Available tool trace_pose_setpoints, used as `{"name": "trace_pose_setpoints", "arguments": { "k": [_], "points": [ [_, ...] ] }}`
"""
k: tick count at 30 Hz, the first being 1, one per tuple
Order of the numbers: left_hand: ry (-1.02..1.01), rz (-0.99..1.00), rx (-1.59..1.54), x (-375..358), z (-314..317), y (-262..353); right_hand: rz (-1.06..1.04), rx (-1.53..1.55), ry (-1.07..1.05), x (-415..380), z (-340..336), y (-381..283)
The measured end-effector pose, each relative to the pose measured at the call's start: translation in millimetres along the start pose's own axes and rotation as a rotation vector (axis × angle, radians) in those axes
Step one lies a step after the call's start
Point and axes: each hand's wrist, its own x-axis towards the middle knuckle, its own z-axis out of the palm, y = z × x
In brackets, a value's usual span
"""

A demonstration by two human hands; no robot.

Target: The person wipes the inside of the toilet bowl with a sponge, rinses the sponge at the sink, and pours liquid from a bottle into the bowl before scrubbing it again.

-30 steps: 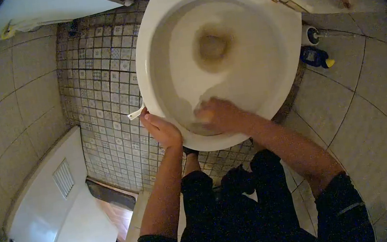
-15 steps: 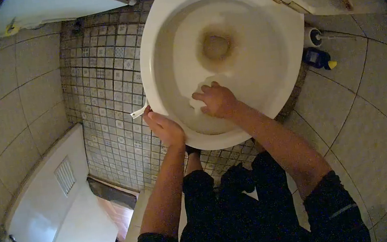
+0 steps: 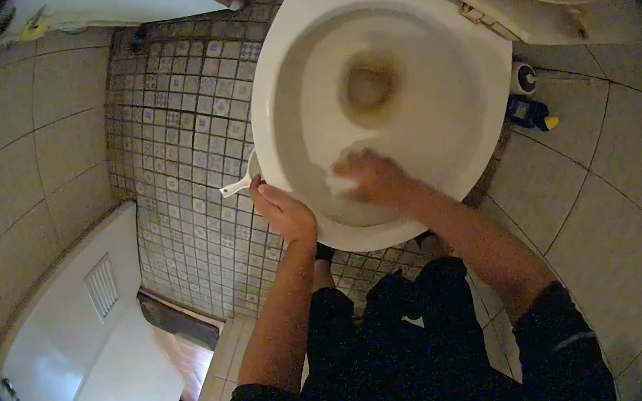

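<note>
Both bare forearms reach forward and away from the body, coming out of dark sleeves pushed up near the elbows. The left hand [image 3: 284, 209] lies palm down with its wrist nearly straight, fingers curled over and closed around something thin and pale. The right hand [image 3: 371, 181] is stretched farther forward on a longer, angled forearm, its back turned up and its fingers bent downward; it is blurred, so the exact grip cannot be told.

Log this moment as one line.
right hand: inside toilet bowl, on pale wipe | left hand: on rim, holding white handle
</note>
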Motion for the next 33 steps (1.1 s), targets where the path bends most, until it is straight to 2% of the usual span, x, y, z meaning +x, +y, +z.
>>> {"name": "trace_pose_setpoints", "arguments": {
  "k": [1, 3, 4, 6, 9, 10, 12, 13, 14, 16, 17, 18, 20, 21, 23, 24, 26, 27, 28, 30, 31, 33],
  "points": [
    [-0.014, 0.006, 0.03, -1, -2, 1, -0.006, 0.006, -0.003, 8, -7, -5],
    [-0.028, 0.002, 0.058, -4, -8, 3, 0.288, -0.212, -0.091, 17, -22, -11],
    [-0.036, 0.012, 0.054, -6, -8, 6, 0.291, -0.223, -0.095, 8, -21, -16],
    [-0.035, 0.034, 0.032, -1, -4, 10, 0.092, -0.096, -0.085, -8, -14, -25],
    [-0.038, 0.085, 0.035, -1, -5, 0, -0.002, -0.179, -0.101, -24, -8, 0],
    [-0.024, 0.054, 0.057, -3, -4, 2, -0.004, -0.179, -0.105, -18, -24, 0],
    [-0.002, 0.025, 0.078, -1, -5, 2, 0.307, -0.321, -0.242, -1, -56, 6],
    [-0.01, 0.042, 0.097, -2, -7, 3, 0.368, -0.345, -0.248, 1, -48, 5],
    [-0.019, 0.058, 0.106, -4, -5, 5, 0.372, -0.355, -0.254, -3, -37, -3],
    [-0.016, 0.031, 0.042, -3, -1, 2, 0.198, -0.292, -0.149, -13, -22, -30],
    [-0.015, 0.006, 0.0, -3, -1, -2, 0.233, -0.156, -0.316, -12, -26, -34],
    [-0.014, 0.003, 0.002, -4, -2, -2, 0.233, -0.155, -0.32, -11, -23, -25],
    [-0.013, 0.035, 0.05, -3, -2, -3, 0.226, -0.366, -0.112, 0, -18, 9],
    [-0.009, 0.032, 0.059, 0, -3, -7, 0.222, -0.358, -0.117, 11, -21, 9],
    [-0.021, 0.074, 0.023, -1, -2, -14, 0.503, -0.245, -0.115, 26, -34, 2],
    [-0.02, 0.069, 0.015, -3, -1, -12, 0.503, -0.254, -0.117, 20, -23, -1],
    [-0.002, 0.046, 0.018, -2, -1, -5, 0.192, -0.34, 0.053, 10, 9, -9],
    [0.003, 0.045, 0.017, -1, -2, -3, 0.31, -0.138, -0.227, 17, -7, -21],
    [-0.001, 0.046, 0.02, -3, -2, -1, 0.309, -0.135, -0.232, 17, -5, -11],
    [-0.01, 0.052, 0.026, -2, -2, 1, 0.295, -0.256, -0.015, 25, -5, 15],
    [-0.006, 0.041, 0.033, -4, -2, 2, 0.295, -0.251, -0.02, 33, -5, 14],
    [-0.003, 0.028, 0.037, -5, -4, 7, 0.459, -0.182, 0.126, 49, -5, 7]
  ]
}}
